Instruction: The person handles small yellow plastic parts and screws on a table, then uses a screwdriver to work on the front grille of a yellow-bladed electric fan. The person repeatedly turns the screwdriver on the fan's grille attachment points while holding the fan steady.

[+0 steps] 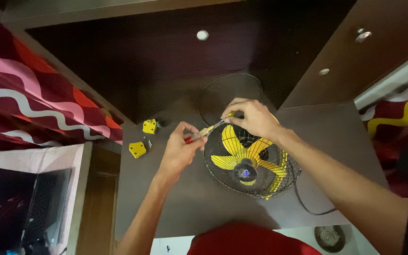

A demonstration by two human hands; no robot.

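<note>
A small table fan with yellow blades and a black wire cage lies face up on a dark brown table. My left hand grips the red handle of a screwdriver whose shaft points at the cage's upper rim. My right hand rests on that upper rim and pinches the screwdriver's tip end between its fingers. A second round wire grille lies flat behind the fan, partly hidden by my right hand.
Two yellow plastic pieces and small screws lie on the table to the left. The fan's black cord trails right. A laptop sits lower left. A red seat is below. Patterned red fabric hangs left.
</note>
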